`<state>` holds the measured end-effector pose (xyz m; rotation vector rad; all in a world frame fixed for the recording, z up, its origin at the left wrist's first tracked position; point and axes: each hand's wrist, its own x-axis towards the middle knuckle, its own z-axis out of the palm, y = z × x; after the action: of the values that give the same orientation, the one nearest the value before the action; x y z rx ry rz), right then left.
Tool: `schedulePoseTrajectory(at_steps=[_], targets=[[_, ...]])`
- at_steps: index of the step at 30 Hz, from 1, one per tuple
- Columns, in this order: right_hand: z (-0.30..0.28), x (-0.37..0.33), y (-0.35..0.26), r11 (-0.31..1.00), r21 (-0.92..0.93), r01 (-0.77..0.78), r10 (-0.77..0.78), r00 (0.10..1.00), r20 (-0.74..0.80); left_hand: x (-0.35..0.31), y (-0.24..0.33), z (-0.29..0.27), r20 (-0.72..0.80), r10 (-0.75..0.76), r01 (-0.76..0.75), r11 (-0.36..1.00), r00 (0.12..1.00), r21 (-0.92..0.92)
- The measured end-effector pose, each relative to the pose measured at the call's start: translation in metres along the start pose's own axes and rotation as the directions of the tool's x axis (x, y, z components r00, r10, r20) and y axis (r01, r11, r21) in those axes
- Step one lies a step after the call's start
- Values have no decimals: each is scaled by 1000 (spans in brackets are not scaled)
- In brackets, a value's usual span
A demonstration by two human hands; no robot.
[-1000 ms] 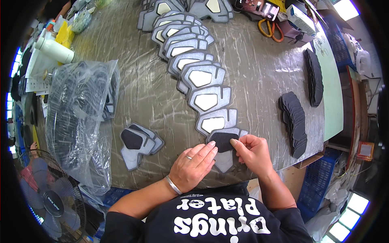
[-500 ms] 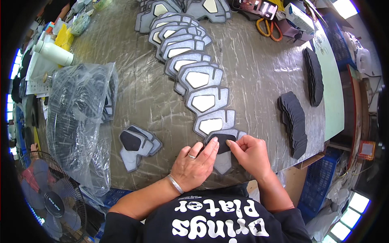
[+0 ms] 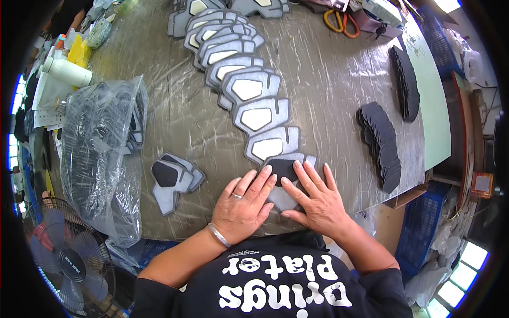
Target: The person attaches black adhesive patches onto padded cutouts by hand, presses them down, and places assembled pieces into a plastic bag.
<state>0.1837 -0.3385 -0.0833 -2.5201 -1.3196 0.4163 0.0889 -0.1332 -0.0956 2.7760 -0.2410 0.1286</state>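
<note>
A black patch (image 3: 284, 170) lies on a grey shaped pad (image 3: 282, 200) at the table's near edge, below an overlapping row of similar pads. My left hand (image 3: 243, 205) rests flat with its fingertips on the patch's left side. On the other side, my right hand (image 3: 319, 205) is spread, its fingertips over the patch's right side and the pad. Neither hand grips anything; both partly cover the pad. The row's nearest pad (image 3: 290, 139) carries a white panel (image 3: 268, 148). To the left lie a few grey pads (image 3: 183, 183), the top one bearing a black patch (image 3: 165, 174).
Two fanned stacks of black patches (image 3: 380, 148) (image 3: 405, 85) lie at the right. Clear plastic (image 3: 101, 159) covers dark pieces at the left, near a white bottle (image 3: 68, 72). Orange-handled scissors (image 3: 350, 26) lie at the back; a fan (image 3: 71, 262) stands lower left.
My right hand has let go of the patch's right edge, which it was pinching, and now lies spread over it. My left hand stays at the patch's left. The whole view has shifted slightly.
</note>
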Motion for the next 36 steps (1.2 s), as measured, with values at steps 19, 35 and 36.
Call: schedulePoseTrajectory(at_steps=[19,35,36], targets=[[-21,34,12,997,50,-52,69,901,-429,-5,9,6,-103,-55,49,997,993,-64],[-52,-52,94,820,160,-549,509,573,-642,-101,-101,-68,-177,-772,636,611,611,-471],[-51,-59,99,811,132,-570,523,604,-601,-97,-94,-66,-363,-628,622,768,688,-151]])
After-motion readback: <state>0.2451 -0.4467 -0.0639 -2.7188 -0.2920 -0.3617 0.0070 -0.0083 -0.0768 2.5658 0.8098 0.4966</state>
